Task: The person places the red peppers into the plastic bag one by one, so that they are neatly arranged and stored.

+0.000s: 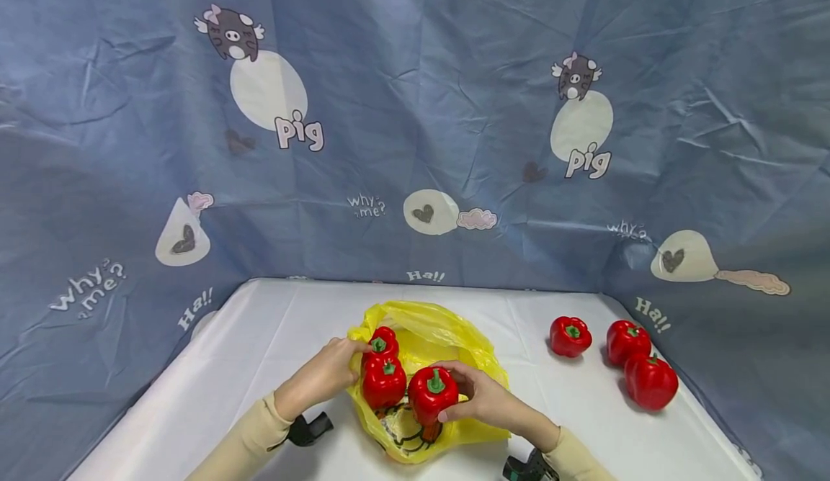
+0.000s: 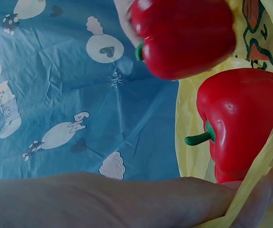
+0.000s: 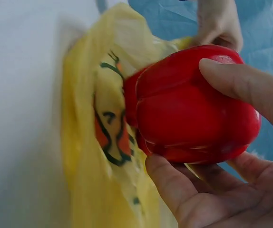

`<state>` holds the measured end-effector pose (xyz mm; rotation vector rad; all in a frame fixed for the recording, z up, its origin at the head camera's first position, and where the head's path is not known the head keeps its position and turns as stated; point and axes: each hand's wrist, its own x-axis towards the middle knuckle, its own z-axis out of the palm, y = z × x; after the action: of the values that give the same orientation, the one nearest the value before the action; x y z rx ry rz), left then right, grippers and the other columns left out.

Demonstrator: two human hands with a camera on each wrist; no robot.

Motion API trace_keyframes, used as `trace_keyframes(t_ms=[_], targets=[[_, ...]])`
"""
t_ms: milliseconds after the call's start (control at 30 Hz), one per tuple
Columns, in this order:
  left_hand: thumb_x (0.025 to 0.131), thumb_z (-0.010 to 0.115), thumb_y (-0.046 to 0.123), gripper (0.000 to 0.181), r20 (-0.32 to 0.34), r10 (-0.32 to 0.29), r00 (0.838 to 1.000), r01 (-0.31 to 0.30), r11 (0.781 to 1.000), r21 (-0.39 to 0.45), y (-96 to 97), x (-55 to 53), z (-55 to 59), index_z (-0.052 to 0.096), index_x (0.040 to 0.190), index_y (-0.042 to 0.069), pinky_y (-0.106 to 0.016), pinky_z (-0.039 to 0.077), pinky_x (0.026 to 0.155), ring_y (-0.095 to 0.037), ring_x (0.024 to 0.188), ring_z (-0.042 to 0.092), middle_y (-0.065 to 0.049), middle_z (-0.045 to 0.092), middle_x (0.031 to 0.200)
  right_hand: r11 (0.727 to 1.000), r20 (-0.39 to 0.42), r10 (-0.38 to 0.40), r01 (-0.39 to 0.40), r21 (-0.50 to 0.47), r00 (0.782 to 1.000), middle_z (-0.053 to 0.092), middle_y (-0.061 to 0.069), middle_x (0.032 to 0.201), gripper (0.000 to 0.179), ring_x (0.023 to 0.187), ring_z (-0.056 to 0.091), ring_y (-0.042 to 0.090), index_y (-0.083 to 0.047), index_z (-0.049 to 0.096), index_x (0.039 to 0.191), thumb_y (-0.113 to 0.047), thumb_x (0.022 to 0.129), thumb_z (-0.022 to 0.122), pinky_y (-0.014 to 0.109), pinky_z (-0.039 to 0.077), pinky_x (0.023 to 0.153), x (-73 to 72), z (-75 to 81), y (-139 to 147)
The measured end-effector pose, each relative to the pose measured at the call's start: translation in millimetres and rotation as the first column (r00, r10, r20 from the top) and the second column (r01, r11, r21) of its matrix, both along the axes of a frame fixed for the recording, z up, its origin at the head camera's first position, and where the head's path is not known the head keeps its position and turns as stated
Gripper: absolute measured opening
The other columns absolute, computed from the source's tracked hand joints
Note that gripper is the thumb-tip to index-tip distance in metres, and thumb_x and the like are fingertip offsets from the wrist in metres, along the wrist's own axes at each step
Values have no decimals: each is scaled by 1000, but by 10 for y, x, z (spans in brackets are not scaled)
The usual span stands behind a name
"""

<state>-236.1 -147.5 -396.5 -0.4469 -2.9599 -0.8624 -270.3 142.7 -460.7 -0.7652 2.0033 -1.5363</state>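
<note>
My right hand (image 1: 480, 394) grips a red bell pepper (image 1: 433, 394) with a green stem, thumb on one side and fingers round the other, over the open yellow plastic bag (image 1: 447, 322). In the right wrist view the held pepper (image 3: 193, 107) fills the middle, with the printed side of the bag (image 3: 112, 118) behind it. My left hand (image 1: 327, 373) pinches the bag's left rim. Two more peppers lie inside the bag by that hand, a nearer one (image 1: 384, 382) and one behind it (image 1: 384, 341). Bag film partly covers the left fingers in the left wrist view.
Three loose red peppers are on the white table (image 1: 551, 409) at the right: one alone (image 1: 570, 336), and a pair made up of a far one (image 1: 627, 342) and a near one (image 1: 651, 381). A blue printed curtain (image 1: 402, 142) hangs behind and along the sides.
</note>
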Motion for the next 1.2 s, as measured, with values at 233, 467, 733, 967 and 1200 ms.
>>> trace_keyframes(t_ms=[233, 467, 733, 967, 1200], targets=[[67, 61, -15, 48, 2, 7, 1000, -7, 1000, -19, 1, -7, 13, 69, 112, -3, -37, 37, 72, -35, 108, 57, -17, 67, 117, 997, -6, 71, -71, -25, 997, 59, 7, 132, 65, 119, 57, 21, -18, 47, 138, -14, 80, 77, 26, 47, 96, 36, -106, -107], [68, 60, -15, 47, 8, 14, 1000, -14, 1000, -10, 18, -31, 14, 69, 113, -3, -29, 32, 59, -29, 97, 55, -17, 67, 117, 994, 15, 109, -109, -29, 994, 58, 5, 133, 63, 122, 55, 19, -19, 48, 137, -14, 81, 76, 29, 46, 99, 96, -188, -183], [68, 61, -14, 48, 33, 36, 999, -36, 999, -8, 20, -10, 1, 69, 114, -2, -30, 31, 59, -27, 92, 52, -16, 67, 117, 990, 37, 139, -137, -41, 990, 55, 3, 137, 64, 125, 53, 17, -20, 46, 139, -13, 82, 75, 31, 45, 102, 120, -254, -220], [70, 63, -12, 47, 45, 42, 998, -41, 999, -19, 25, -5, 2, 69, 115, -1, -34, 35, 67, -29, 99, 54, -15, 67, 117, 985, 71, 159, -153, -80, 985, 56, 8, 137, 63, 123, 55, 19, -13, 48, 140, -13, 83, 74, 26, 47, 97, 118, -314, -235], [71, 64, -12, 46, 43, 39, 998, -38, 999, -16, 34, -3, 10, 68, 116, -1, -32, 35, 63, -31, 100, 55, -16, 66, 119, 989, 93, 146, -143, -40, 985, 56, 8, 137, 63, 123, 56, 21, -12, 49, 141, -17, 83, 75, 27, 49, 96, 120, -342, -232]])
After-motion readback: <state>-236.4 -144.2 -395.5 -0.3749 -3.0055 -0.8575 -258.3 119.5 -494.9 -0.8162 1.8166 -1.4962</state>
